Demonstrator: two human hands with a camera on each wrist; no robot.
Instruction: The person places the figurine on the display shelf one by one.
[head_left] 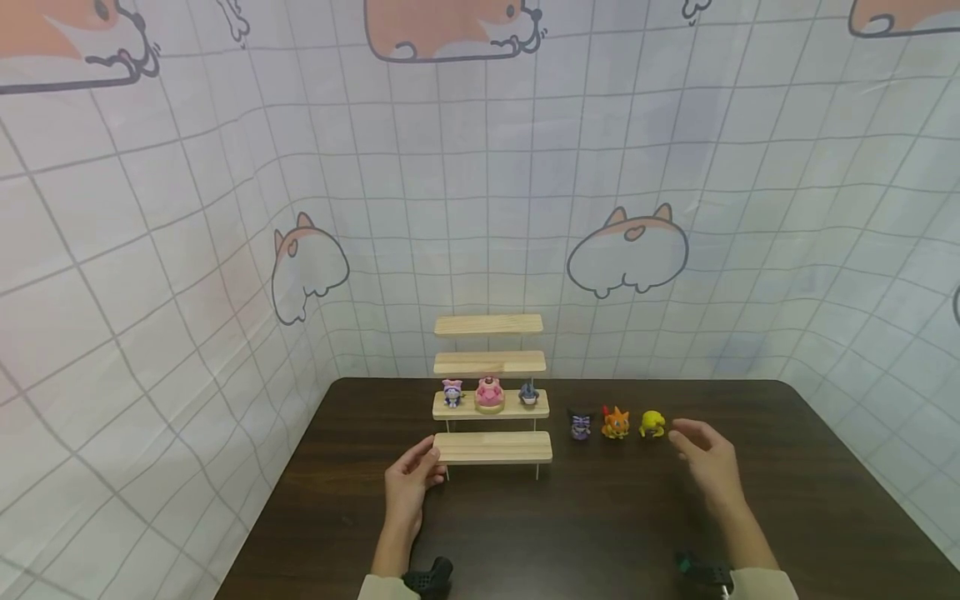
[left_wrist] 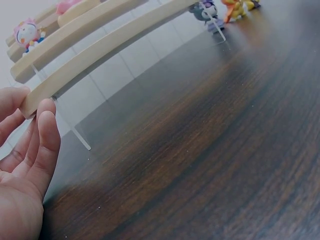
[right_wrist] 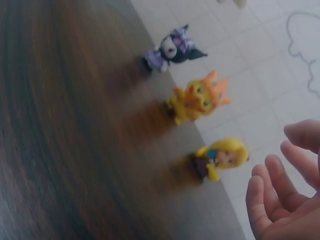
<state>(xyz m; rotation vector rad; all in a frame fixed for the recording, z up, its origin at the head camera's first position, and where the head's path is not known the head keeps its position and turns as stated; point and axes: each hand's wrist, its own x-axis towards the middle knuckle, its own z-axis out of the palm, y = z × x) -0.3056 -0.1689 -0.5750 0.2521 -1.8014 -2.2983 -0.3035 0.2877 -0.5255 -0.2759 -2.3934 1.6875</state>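
A tiered wooden display stand (head_left: 491,448) has pale boards on thin clear legs. My left hand (head_left: 407,483) pinches the left end of its lowest board, thumb on top and fingers beneath, as the left wrist view shows. To the right of the stand, my right hand (head_left: 708,467) hovers with loosely bent fingers, holding nothing. Closest to it is a yellow-haired figurine (right_wrist: 225,157). Beside that one, in a row, stand an orange-and-yellow figurine (right_wrist: 200,97) and a purple figurine with black pointed ears (right_wrist: 172,49).
On the second board from the bottom sit a pink figurine (head_left: 490,393), a small pink-and-white one (head_left: 452,393) and a grey-blue one (head_left: 528,394). The dark wooden table (head_left: 585,517) ends at a white gridded cloth wall (head_left: 510,242) with dog drawings.
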